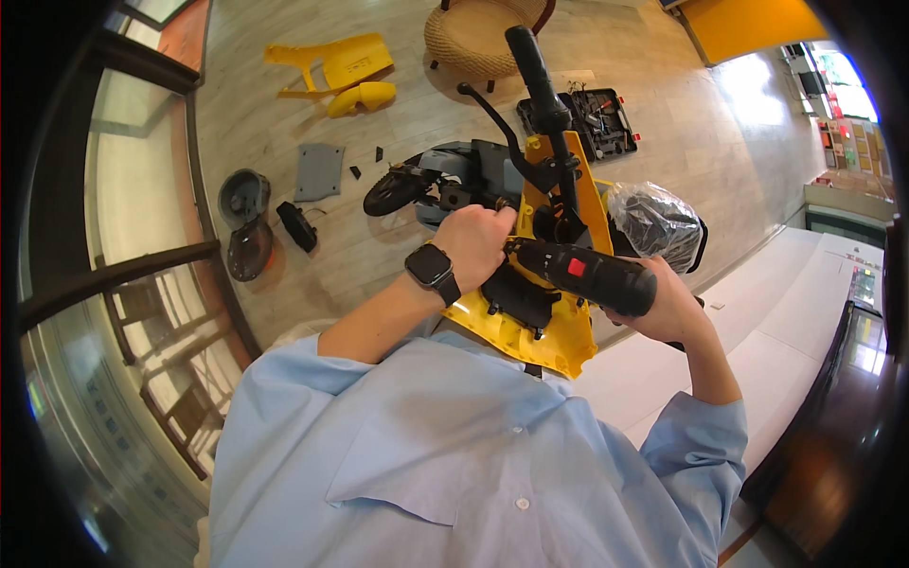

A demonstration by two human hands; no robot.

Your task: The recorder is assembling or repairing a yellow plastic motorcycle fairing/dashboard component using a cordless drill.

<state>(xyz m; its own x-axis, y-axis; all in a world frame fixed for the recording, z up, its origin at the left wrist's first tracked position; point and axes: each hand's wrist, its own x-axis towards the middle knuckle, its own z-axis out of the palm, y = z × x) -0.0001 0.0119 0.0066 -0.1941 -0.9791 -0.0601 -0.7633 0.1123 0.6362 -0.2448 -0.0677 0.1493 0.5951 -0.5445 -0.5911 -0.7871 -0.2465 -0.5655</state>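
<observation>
My right hand [663,308] grips a black cordless drill [578,270] with a red patch, held nearly horizontal, its nose pointing left. My left hand [473,241], with a black watch on the wrist, is closed beside the drill's nose on something small that I cannot make out. A yellow plastic scooter panel [559,346] with a black insert [521,298] lies in front of my body under the drill. Behind it rise a yellow column [587,189] and a black handlebar grip with brake lever [535,76] of a partly dismantled scooter [407,185].
Yellow panels [350,66], a wicker stool [473,38] and an open tool case [597,123] lie beyond. A grey bucket-like part [241,194] and grey plate [317,170] are at left, near glass doors [128,151]. A plastic-wrapped bundle [644,218] and white cabinet [767,331] are at right.
</observation>
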